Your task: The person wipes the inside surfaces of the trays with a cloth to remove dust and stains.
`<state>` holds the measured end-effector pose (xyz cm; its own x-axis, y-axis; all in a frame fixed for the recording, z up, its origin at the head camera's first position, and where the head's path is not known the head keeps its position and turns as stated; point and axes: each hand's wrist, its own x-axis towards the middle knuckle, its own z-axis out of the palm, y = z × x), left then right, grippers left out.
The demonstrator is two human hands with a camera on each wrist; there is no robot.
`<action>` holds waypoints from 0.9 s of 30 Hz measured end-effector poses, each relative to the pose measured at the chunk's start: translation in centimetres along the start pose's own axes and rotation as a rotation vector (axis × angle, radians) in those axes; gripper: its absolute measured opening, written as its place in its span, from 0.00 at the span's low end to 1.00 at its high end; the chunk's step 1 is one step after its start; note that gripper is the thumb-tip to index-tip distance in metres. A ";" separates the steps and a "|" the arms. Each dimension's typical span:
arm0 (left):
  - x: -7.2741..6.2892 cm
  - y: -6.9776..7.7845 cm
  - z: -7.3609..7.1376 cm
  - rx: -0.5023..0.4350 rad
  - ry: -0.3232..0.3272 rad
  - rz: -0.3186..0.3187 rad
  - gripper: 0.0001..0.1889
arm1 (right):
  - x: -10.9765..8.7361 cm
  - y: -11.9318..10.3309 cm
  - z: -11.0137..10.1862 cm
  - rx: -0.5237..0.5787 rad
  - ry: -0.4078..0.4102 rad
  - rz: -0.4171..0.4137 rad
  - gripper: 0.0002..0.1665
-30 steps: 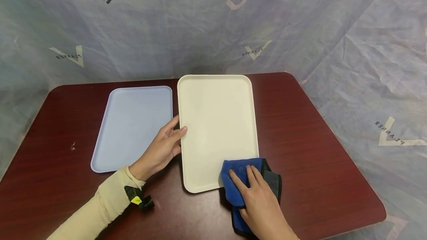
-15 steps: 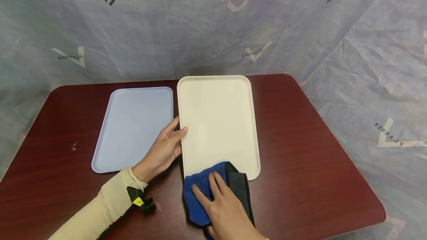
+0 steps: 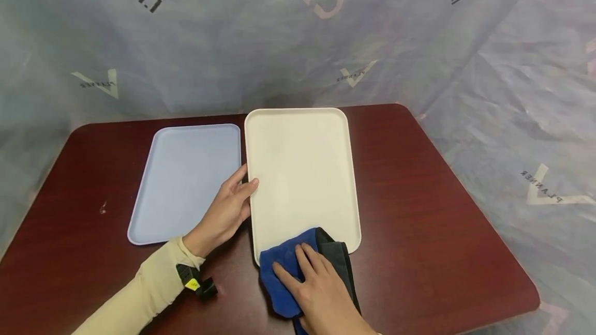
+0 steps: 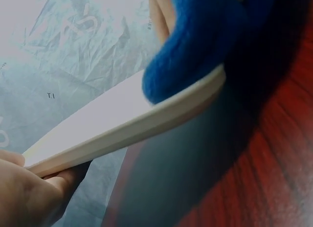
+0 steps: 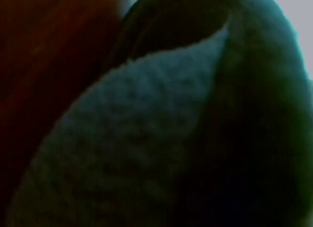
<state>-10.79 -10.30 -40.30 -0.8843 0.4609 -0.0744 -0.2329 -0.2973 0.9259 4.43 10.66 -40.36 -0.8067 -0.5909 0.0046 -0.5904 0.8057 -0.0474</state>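
Observation:
A cream tray (image 3: pixel 300 169) is tilted, its side edge gripped by my left hand (image 3: pixel 223 216), with the thumb over the rim and the fingers beneath. In the left wrist view the tray (image 4: pixel 107 114) stands clear of the red-brown table. My right hand (image 3: pixel 326 293) holds a blue and dark grey cloth (image 3: pixel 284 293) against the tray's near end, fingers spread on top. Part of the cloth hangs past the near edge, and the thumb is mostly hidden. Dark, blurred cloth (image 5: pixel 122 139) fills much of the right wrist view.
A light blue tray (image 3: pixel 186 180) lies left of the cream one, partly behind my left forearm. The dark red table (image 3: pixel 428 231) ends at a grey sheeted wall (image 3: pixel 209 56). A black wrist device (image 3: pixel 195 280) hangs by my left sleeve.
My right hand has slid the cloth leftward along the cream tray's near end, then stayed nearly in place over the last half second. The left hand keeps its hold.

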 end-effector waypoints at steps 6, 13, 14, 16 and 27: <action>-0.5 -0.9 -1.7 0.050 0.065 0.017 0.34 | -0.3 1.0 -0.2 0.057 -0.007 0.000 0.50; 0.9 -0.8 -3.3 0.075 0.177 -0.082 0.30 | -1.6 4.0 -1.1 0.200 0.281 0.134 0.47; 1.3 -0.7 -3.5 0.087 0.189 -0.106 0.29 | -1.7 4.5 -1.2 0.216 0.341 0.157 0.46; 2.1 -0.4 -4.0 0.116 0.205 -0.155 0.29 | -2.1 5.4 -1.4 0.255 0.425 0.201 0.43; 6.3 0.4 -9.6 0.279 0.288 -0.226 0.27 | -1.8 7.4 -1.3 0.331 0.496 0.341 0.38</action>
<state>-20.35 -15.51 -43.96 -0.9096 0.2253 -0.3490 -0.3497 0.0381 0.9361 1.46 17.73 -39.46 -0.9085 -0.1539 0.3885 -0.3265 0.8417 -0.4300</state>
